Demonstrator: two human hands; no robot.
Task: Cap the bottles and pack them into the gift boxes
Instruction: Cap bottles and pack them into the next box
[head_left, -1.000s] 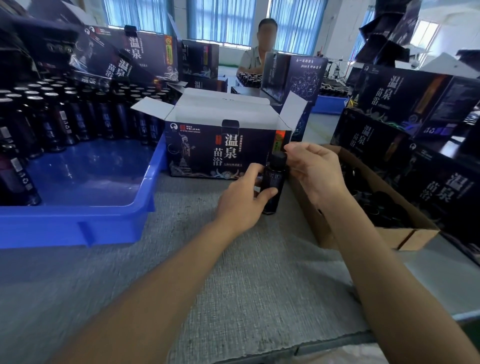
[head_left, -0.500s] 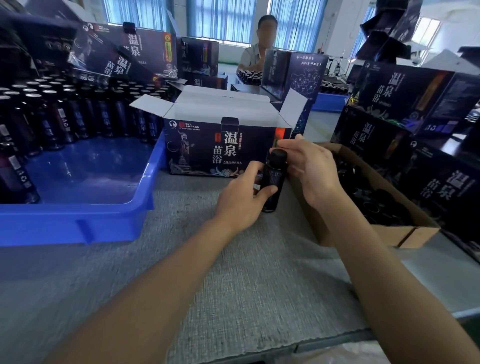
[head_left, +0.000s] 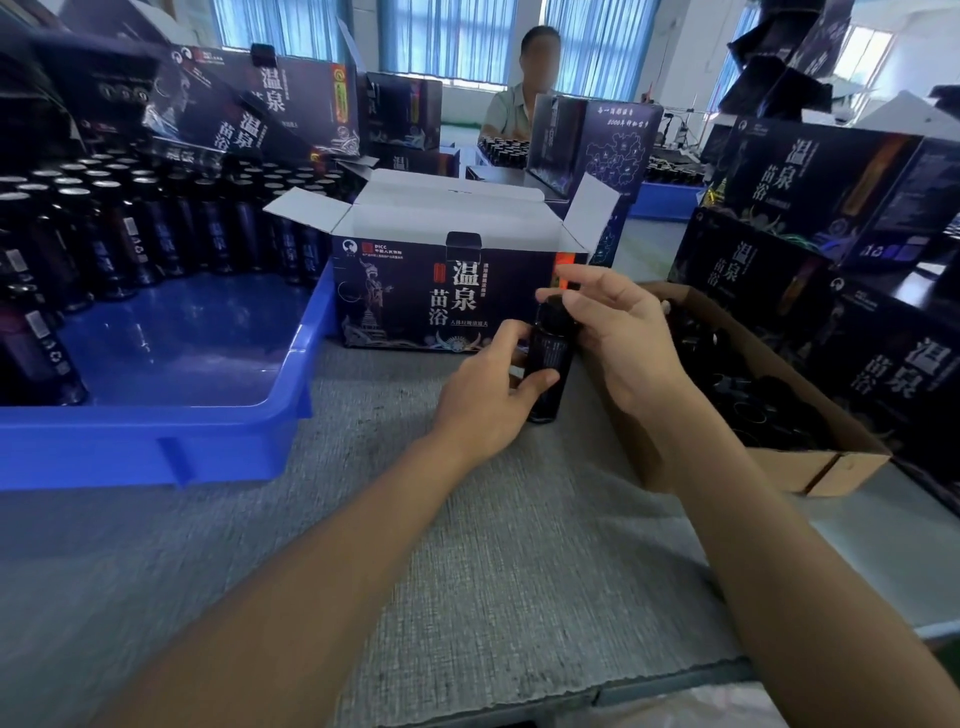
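One bottle (head_left: 548, 356) centre frame: left hand (head_left: 488, 402) grips body; right hand (head_left: 623, 343) at cap (head_left: 551, 313), fingers spread, grip unclear. One open gift box (head_left: 415, 291) behind.

Dark bottle (head_left: 546, 358), upright — left hand (head_left: 485, 410) gripping

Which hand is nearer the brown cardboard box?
Right. The right hand is beside the cardboard box, at the bottle cap; the left hand grips the bottle, farther left.
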